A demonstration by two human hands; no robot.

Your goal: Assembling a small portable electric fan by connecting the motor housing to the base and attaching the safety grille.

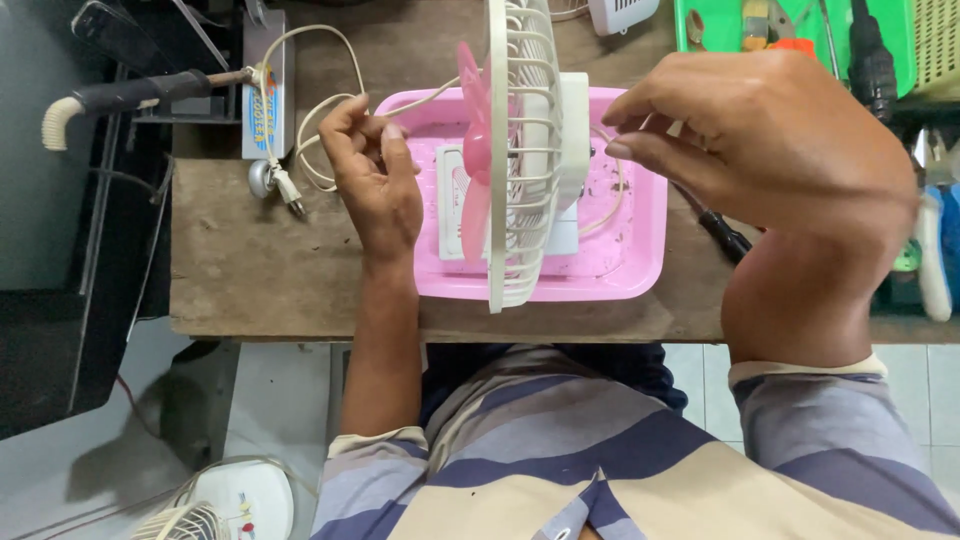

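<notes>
Both hands are working at the small fan point(520, 150) standing in the pink tray point(640, 270), left hand point(375, 175) loosely curled beside the blades, right hand point(760, 140) pinching at its back, so a nudge could be tipping it over.

Repair workshop: worn wooden workbench point(250, 270), scattered tools point(770, 25).
</notes>
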